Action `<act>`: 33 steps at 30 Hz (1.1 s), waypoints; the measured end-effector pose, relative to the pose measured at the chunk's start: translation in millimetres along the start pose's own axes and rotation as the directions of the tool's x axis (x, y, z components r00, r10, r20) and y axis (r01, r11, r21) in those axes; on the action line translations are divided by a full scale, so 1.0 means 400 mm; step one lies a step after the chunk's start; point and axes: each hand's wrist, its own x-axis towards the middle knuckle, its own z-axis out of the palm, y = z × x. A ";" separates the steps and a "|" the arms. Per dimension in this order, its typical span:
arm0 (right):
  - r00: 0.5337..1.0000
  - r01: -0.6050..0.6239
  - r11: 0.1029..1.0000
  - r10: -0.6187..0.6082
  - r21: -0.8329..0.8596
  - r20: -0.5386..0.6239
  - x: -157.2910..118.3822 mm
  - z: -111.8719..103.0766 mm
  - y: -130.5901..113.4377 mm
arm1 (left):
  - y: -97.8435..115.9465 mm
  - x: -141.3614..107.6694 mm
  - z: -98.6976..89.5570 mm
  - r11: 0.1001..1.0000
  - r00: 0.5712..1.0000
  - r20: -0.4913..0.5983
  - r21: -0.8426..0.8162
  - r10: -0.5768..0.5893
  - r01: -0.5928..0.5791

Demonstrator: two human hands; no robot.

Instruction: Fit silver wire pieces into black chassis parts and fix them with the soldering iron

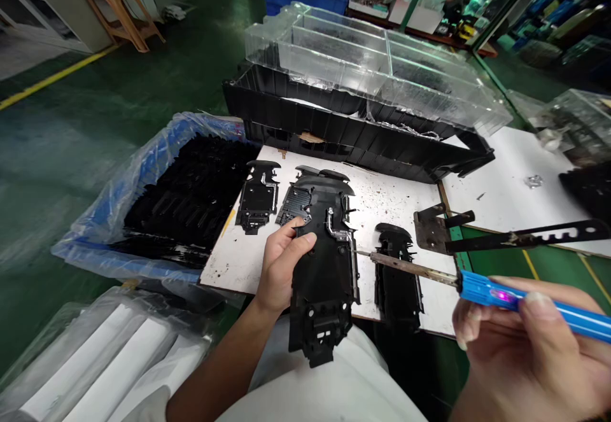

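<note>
Recording the left hand [286,263] closed on the edge of a black panel [324,288] held above the white board [391,205], the right hand [529,352] pinching a blue soldering iron [496,293], its tip [357,252] just beside the panel's metal strip [344,236], contact unconfirmed, three more panels [258,196] lying on the board.
</note>
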 end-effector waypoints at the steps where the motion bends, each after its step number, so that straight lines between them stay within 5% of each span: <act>1: 1.000 0.000 1.000 0.000 -0.001 0.003 -0.001 0.000 0.000 | 0.000 0.000 0.001 1.000 1.000 0.003 -0.005 0.005 -0.005; 11: 0.999 -0.024 0.999 0.023 -0.031 -0.036 -0.005 0.008 -0.015 | -0.003 0.007 -0.009 0.999 0.998 0.044 0.008 0.034 -0.035; 20: 0.998 -0.059 0.998 0.060 -0.025 0.018 -0.024 -0.019 -0.018 | 0.010 0.035 -0.012 0.994 0.984 -0.147 -0.032 0.099 -0.104; 33: 0.998 -0.056 0.998 0.057 -0.032 0.039 -0.024 0.000 -0.028 | 0.020 0.027 -0.012 0.992 0.979 -0.160 -0.011 0.123 -0.126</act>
